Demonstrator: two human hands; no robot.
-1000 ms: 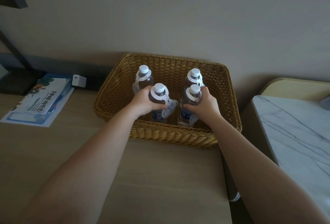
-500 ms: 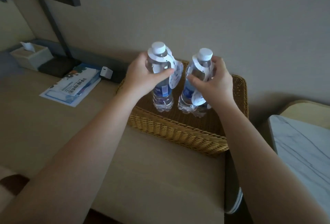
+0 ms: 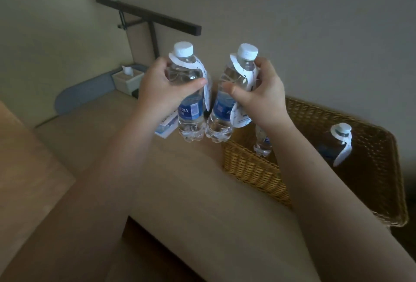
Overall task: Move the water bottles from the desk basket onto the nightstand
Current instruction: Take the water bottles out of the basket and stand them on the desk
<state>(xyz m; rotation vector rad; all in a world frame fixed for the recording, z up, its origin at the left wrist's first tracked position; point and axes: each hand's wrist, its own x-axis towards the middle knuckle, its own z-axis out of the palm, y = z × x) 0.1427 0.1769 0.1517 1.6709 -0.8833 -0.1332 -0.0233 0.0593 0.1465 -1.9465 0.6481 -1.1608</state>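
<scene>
While both forearms are stretched out over the worktop [image 3: 191, 191], a bottle is held upright in each hand, clear of the surface and to the left of the basket [image 3: 254, 169]. The left bottle [image 3: 191, 101] is gripped by the left hand [image 3: 162, 92], whose fingers are curled round its upper body with the thumb laid across the front. The right bottle [image 3: 227, 106] is gripped high up by the right hand [image 3: 261, 99], the fingers wrapped round the shoulder and the thumb pressed against the front. The bases of the two bottles are seen almost touching; each has a white cap, a blue label and a white paper tag hung from its neck. Inside the basket two more bottles are left standing: one [image 3: 262, 144] near the left wall, largely hidden by the right forearm, and one [image 3: 337, 144] further right, with a tag at its neck. Left of the basket, a leaflet [image 3: 166, 125] is partly covered by the left bottle, and further left by the wall a tissue box [image 3: 127, 80] is set beneath a dark lamp [image 3: 148, 17].
</scene>
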